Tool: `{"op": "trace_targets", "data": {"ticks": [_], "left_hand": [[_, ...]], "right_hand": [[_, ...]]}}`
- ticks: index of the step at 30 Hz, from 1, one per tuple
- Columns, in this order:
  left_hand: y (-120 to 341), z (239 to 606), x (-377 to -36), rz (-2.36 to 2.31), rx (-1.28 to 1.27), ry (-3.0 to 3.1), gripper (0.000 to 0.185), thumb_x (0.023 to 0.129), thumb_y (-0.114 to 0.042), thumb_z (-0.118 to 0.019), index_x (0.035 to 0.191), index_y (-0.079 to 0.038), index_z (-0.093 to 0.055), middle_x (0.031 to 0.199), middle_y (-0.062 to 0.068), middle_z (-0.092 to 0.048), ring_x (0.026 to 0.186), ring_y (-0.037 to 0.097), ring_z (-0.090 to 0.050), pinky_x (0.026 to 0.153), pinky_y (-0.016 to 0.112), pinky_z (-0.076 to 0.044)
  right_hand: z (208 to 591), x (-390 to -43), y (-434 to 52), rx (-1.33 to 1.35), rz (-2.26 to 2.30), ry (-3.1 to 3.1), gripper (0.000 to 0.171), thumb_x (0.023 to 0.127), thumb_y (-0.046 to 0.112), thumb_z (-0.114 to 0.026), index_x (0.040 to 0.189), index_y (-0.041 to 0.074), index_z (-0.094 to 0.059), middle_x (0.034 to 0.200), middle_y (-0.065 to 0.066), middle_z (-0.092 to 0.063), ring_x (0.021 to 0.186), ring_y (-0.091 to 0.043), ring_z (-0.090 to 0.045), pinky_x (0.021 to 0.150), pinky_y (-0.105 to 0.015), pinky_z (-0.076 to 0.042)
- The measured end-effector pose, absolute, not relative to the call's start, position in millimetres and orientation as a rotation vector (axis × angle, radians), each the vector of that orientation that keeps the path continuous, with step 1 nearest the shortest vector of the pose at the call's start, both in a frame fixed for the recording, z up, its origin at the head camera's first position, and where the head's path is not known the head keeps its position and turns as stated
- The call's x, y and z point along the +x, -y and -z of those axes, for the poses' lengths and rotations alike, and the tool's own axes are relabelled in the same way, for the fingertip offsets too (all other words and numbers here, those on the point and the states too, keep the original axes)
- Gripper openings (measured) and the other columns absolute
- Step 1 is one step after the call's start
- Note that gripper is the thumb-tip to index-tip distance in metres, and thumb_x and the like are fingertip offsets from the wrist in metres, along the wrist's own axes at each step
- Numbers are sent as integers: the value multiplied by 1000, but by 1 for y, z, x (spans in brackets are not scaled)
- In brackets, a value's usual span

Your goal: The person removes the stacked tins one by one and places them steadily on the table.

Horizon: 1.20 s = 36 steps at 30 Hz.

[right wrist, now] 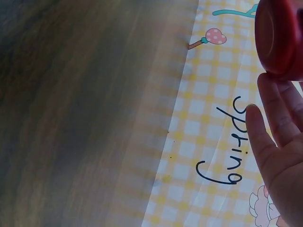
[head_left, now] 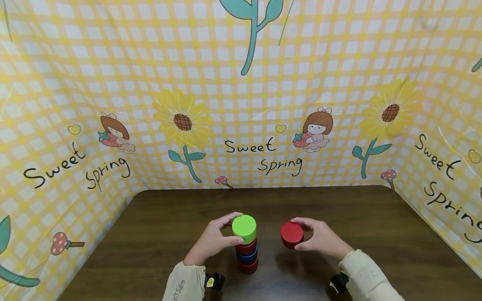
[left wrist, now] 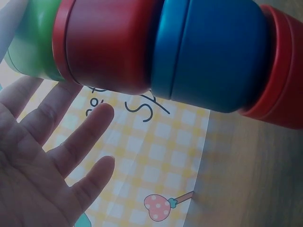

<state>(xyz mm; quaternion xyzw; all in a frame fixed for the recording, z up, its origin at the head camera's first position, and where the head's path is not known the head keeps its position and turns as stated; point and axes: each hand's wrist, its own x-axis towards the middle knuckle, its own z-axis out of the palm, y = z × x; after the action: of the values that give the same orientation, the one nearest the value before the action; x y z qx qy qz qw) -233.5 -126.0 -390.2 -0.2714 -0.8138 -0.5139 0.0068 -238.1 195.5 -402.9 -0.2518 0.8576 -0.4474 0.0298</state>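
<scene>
Within gripping left hand [head_left: 215, 239]: green cylinder [head_left: 244, 228] atop stack [head_left: 247, 256] | within gripping right hand [head_left: 321, 239]: red cylinder [head_left: 292, 233]

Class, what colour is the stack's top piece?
The top piece is bright green, clearest in the head view.

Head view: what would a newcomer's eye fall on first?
Probably the bright green block atop a red-blue-red stack, pinched by the left hand. Next, the red block to its right, held above the table by the right hand. Behind, the yellow-checked cloth.
</scene>
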Motion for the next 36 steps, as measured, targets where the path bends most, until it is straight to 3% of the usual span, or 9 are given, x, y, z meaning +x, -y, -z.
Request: {"op": "trace_targets", "data": {"ticks": [8,15,25,36], "left_hand": [[127,392,-234,1638,-839,2547,49,82,-17,-77,127,-6,-59,108,6,-67,99,23,-57,90,47,-42],[125,392,-235,1631,-865,2543,48,83,-18,-76,126,-7,-60,108,4,-67,98,21,-58,90,46,-43],[124,391,-235,1628,-866,2546,47,83,-18,-76,126,-8,-60,108,4,-67,99,23,-58,90,46,-42],[125,390,-235,1616,-868,2544,48,83,-19,-77,126,-7,-60,106,4,-67,97,20,-59,89,46,-43]], "right_hand": [[412,-244,-198,-821,1335,-2640,60,72,17,-83,124,-2,-58,113,-9,-64,101,-25,-58,86,-44,-47],[421,-245,-201,-835,1360,-2586,59,71,13,-83,121,-5,-58,104,-7,-65,91,-11,-59,78,-28,-49],[427,-247,-202,-857,1396,-2485,61,70,9,-83,122,-6,-57,107,-11,-64,93,-10,-60,78,-25,-48],[425,-251,-200,-763,1324,-2398,62,71,2,-81,127,-6,-54,117,-15,-61,101,-27,-58,79,-27,-49]]}}
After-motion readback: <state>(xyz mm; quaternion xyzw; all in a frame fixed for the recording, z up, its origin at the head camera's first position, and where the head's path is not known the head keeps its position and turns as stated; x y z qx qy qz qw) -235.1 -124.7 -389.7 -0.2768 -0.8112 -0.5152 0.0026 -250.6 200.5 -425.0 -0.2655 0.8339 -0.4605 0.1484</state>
